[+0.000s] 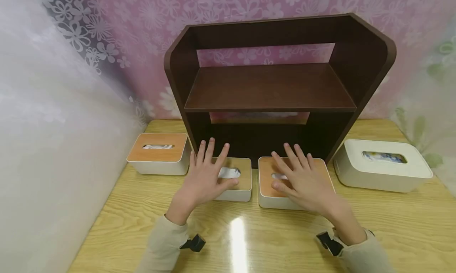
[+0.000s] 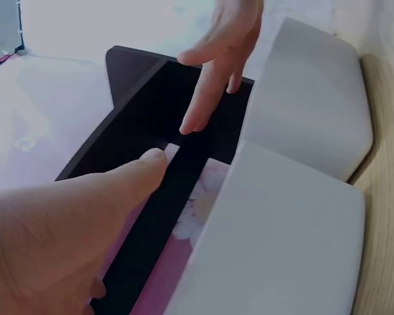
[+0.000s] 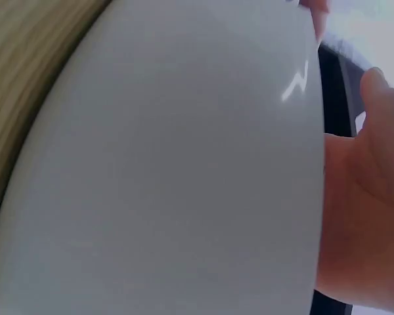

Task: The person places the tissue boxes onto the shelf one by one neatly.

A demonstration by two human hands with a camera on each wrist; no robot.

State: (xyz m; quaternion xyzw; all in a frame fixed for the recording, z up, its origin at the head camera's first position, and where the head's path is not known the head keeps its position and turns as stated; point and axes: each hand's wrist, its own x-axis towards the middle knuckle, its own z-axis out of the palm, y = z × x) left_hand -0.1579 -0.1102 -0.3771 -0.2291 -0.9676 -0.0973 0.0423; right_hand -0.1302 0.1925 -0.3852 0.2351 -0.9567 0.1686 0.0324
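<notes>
Fingers spread, my left hand [image 1: 204,178] is over the left part of a white tissue box with a light wood lid [image 1: 244,174]. My right hand [image 1: 303,180], also spread, is over another white tissue box, this one with an orange-brown wood lid [image 1: 265,186]. Neither hand grips anything, and whether the palms touch the lids cannot be told. In the left wrist view the white side of a box [image 2: 282,243] is near my left hand. A white box side [image 3: 164,170] fills most of the right wrist view beside my right hand.
A dark brown two-tier shelf [image 1: 270,86] stands behind the boxes, against a pink flowered backdrop. Another wood-lidded tissue box [image 1: 158,168] is at the left, and an all-white tissue box [image 1: 384,180] at the right. Everything stands on a wood-grain table [image 1: 278,241].
</notes>
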